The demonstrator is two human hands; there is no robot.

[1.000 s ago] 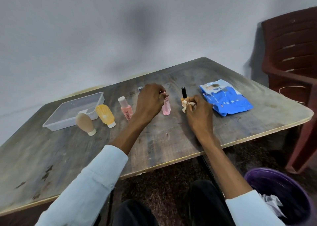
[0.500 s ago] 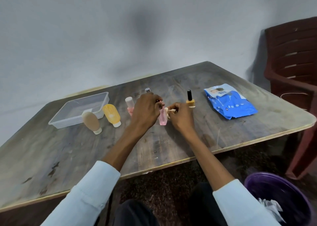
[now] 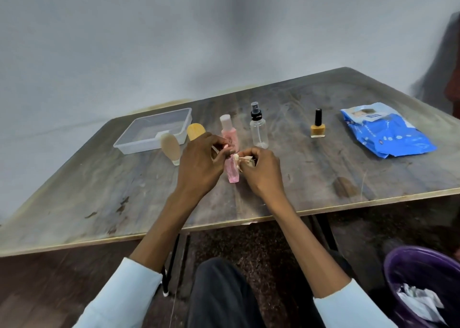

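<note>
A small pink bottle stands upright on the wooden table near its middle. My left hand pinches the bottle's top from the left. My right hand grips a crumpled beige wipe and holds it against the bottle's upper right side. The bottle's cap is hidden by my fingers.
Behind my hands stand a taller pink bottle, a clear spray bottle, a yellow tube and a beige tube. A clear plastic tray lies at the left, yellow nail polish and a blue wipes pack at the right. A purple bin holds used wipes.
My right hand moved left from the yellow nail polish, carrying the wipe to the small pink bottle. My left hand stayed on that bottle. The camera swung left.
</note>
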